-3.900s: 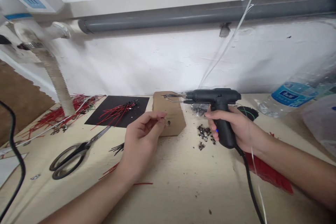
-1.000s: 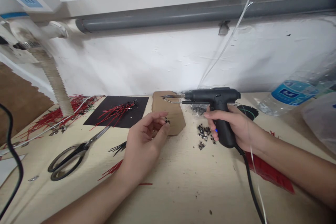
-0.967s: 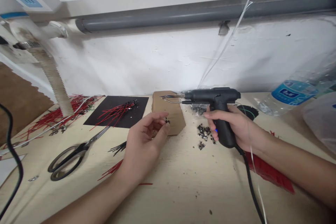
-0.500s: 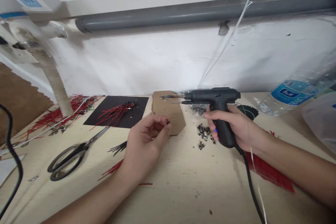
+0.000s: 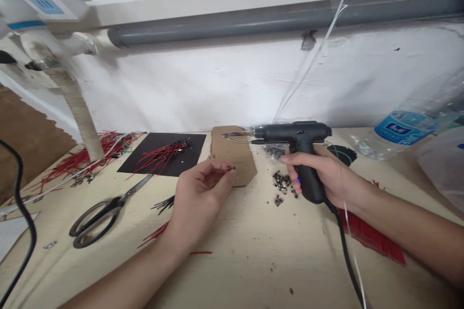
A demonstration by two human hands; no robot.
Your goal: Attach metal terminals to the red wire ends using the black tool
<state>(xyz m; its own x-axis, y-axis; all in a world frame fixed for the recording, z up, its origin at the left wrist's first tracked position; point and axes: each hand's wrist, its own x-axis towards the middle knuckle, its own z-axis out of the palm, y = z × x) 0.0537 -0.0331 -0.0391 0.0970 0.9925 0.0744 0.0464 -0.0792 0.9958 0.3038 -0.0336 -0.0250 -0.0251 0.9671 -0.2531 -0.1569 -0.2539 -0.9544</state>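
My right hand (image 5: pixel 322 169) is wrapped round the grip of a black soldering gun (image 5: pixel 293 133), its metal tip pointing left above a piece of brown cardboard (image 5: pixel 242 159). A thin metal tube runs under the tip. Between thumb and forefinger, my left hand (image 5: pixel 201 193) pinches a small dark electronic part (image 5: pixel 231 168) at the cardboard's near left edge. The part is too small to make out exactly. Soldering tip and part are apart. Beneath the gun lies a small heap of black-and-silver components (image 5: pixel 282 183).
At left, scissors (image 5: pixel 99 219) lie near a black sheet (image 5: pixel 141 149) bearing red wires with parts on their ends. More red wires (image 5: pixel 72 159) pile by a corrugated hose (image 5: pixel 78 111). A plastic bottle (image 5: pixel 398 130) lies at right. The gun's cable (image 5: pixel 344 246) trails toward the front edge.
The small part has turned slightly in my left fingertips. My right hand and the soldering gun stay practically where they were; the view has shifted a little.
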